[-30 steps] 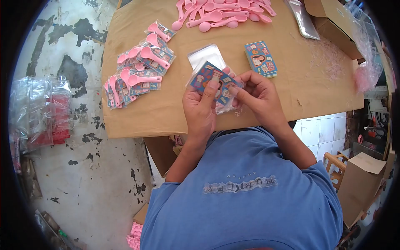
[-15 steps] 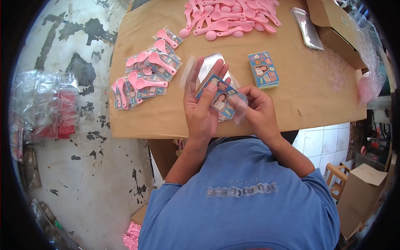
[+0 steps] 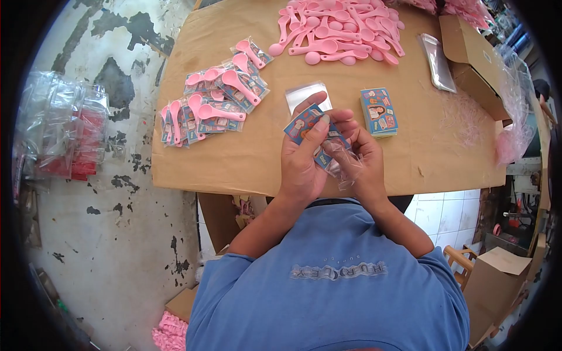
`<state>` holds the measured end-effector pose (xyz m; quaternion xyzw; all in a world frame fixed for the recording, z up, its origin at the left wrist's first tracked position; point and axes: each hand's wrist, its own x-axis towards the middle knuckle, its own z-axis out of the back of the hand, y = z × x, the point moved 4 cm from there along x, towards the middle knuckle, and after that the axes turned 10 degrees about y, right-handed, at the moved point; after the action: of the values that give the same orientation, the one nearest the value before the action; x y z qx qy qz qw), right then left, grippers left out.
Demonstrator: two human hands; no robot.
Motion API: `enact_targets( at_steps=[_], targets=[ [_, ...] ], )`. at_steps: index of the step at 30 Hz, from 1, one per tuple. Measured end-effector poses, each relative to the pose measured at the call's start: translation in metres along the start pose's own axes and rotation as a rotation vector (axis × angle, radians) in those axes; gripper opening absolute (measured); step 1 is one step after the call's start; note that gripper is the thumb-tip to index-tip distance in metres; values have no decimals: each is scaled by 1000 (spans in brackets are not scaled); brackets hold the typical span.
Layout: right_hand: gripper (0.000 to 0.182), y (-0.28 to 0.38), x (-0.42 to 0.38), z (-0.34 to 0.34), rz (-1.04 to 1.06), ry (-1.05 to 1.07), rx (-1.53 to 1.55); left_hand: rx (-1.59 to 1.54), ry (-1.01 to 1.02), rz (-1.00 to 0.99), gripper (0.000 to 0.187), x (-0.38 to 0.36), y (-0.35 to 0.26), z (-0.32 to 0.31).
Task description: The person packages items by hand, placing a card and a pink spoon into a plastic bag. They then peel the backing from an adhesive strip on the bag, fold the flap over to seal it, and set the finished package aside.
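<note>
My left hand (image 3: 303,167) holds a blue printed card (image 3: 298,127), its thumb pressed across the front and its fingers behind. At the card's lower right end, my right hand (image 3: 367,164) pinches a crumpled clear plastic bag (image 3: 346,168); how far the bag covers the card is hard to make out. Beyond my left fingers lies a stack of clear bags (image 3: 298,93). A stack of matching printed cards (image 3: 379,112) sits to the right of my hands. To the left are several packed cards with pink measuring spoons (image 3: 221,114).
A large heap of loose pink measuring spoons (image 3: 345,29) covers the table's far side. At the right stand a pack of clear sleeves (image 3: 437,63) and an open cardboard box (image 3: 473,64). Plastic packets (image 3: 64,128) lie at far left. Another carton (image 3: 497,286) stands at lower right.
Both hands have drawn closer together around the card. My right hand and the bag have shifted up over the card's lower part. The view has moved slightly.
</note>
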<state>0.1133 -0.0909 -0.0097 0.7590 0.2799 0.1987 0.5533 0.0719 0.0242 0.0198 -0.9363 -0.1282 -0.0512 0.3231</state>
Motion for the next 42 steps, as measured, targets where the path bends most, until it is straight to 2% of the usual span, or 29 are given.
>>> enact_targets(
  at_steps=[3, 4, 7, 8, 11, 12, 17, 21, 23, 26, 30, 33, 34, 35, 37, 40, 42],
  targets=[
    [33, 6, -2, -8, 86, -132, -83, 20, -31, -7, 44, -4, -3, 8],
    [30, 12, -5, -9, 170, -144, -248, 29, -37, -12, 43, -4, -4, 11],
    [28, 48, -9, -15, 446, -55, -777, 28, -142, -67, 42, -3, -10, 21],
    [28, 48, -9, -13, 506, 83, -826, 6, -214, -91, 40, -1, -13, 22],
    [20, 66, -7, -12, 619, 219, -905, -78, -251, -136, 38, -4, -26, 45],
    [19, 75, -4, -5, 636, 217, -921, -101, -282, -151, 36, -5, -33, 55],
    [18, 117, 51, 60, 302, 29, -1047, -190, -366, -221, 29, -16, -55, 83],
    [23, 102, 122, 97, 393, 80, -1234, -190, -349, -138, 32, -17, -35, 63],
    [26, 91, 150, 93, 441, 97, -1315, -163, -297, -93, 37, -17, -22, 50],
    [23, 71, 182, 71, 619, 192, -1328, -90, -273, -21, 42, -19, -10, 41],
    [26, 53, 212, 23, 557, 322, -1393, -44, -238, 32, 43, -24, 1, 38],
    [23, 28, 236, -1, 379, 320, -1575, -18, -221, 59, 44, -29, 4, 31],
    [24, 20, 243, -7, 522, 354, -1650, -23, -208, 60, 45, -30, 4, 29],
    [21, 13, 249, -6, 572, 359, -1637, -14, -203, 53, 45, -32, 2, 30],
    [16, 19, 240, -17, 662, 375, -1610, -2, -197, 44, 45, -35, 1, 34],
    [21, 38, 224, -19, 617, 415, -1590, -41, -238, -33, 44, -36, -6, 48],
    [23, 62, 204, -18, 702, 372, -1544, -56, -273, -109, 45, -35, -17, 57]
  ],
)
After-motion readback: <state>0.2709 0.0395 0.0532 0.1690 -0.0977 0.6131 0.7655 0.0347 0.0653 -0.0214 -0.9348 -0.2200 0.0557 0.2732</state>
